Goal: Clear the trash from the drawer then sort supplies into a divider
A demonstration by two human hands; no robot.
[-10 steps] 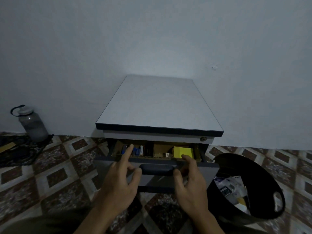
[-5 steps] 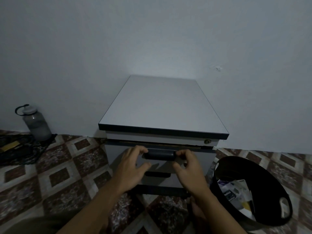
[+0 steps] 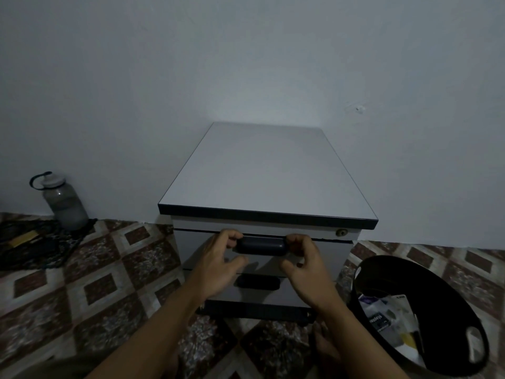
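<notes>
A small grey cabinet (image 3: 267, 173) stands against the wall. Its top drawer (image 3: 328, 250) is closed, so the supplies and divider inside are hidden. My left hand (image 3: 218, 263) curls its fingers over the left end of the dark drawer handle (image 3: 261, 246), with the thumb spread below. At the handle's right end my right hand (image 3: 306, 269) has its fingers curled the same way. A black trash bin (image 3: 437, 283) stands to the right of the cabinet and holds white paper and wrappers (image 3: 388, 315).
A second drawer with a dark handle (image 3: 258, 283) sits below the top one. A grey water bottle (image 3: 64, 203) stands by the wall at left, on a dark mat (image 3: 41, 247). A patterned tile floor (image 3: 109, 283) surrounds the cabinet.
The top drawer, open a second ago with supplies showing, has been pushed shut. Both hands moved forward with it and now curl over the handle's ends.
</notes>
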